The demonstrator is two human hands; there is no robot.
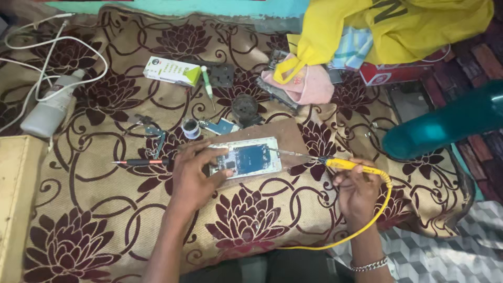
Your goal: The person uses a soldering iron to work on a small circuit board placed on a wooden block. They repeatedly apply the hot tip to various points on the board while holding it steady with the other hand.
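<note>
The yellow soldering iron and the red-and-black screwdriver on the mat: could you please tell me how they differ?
The soldering iron is yellow with a trailing cord; the screwdriver is black and red with no cord. The right hand holds the soldering iron, its tip at the opened phone, while the screwdriver lies loose on the mat, beside the left hand. Both are slim and lie roughly crosswise.

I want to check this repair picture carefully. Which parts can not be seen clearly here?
All in the head view:
- Opened phone: its left edge is covered by the left hand; the small parts inside are too small to tell.
- Soldering iron: the right hand hides part of the handle; whether the tip touches the phone is unclear.
- Yellow cable: its far end is hidden behind the arm.
- Green fan: cut off by the right edge.
</note>
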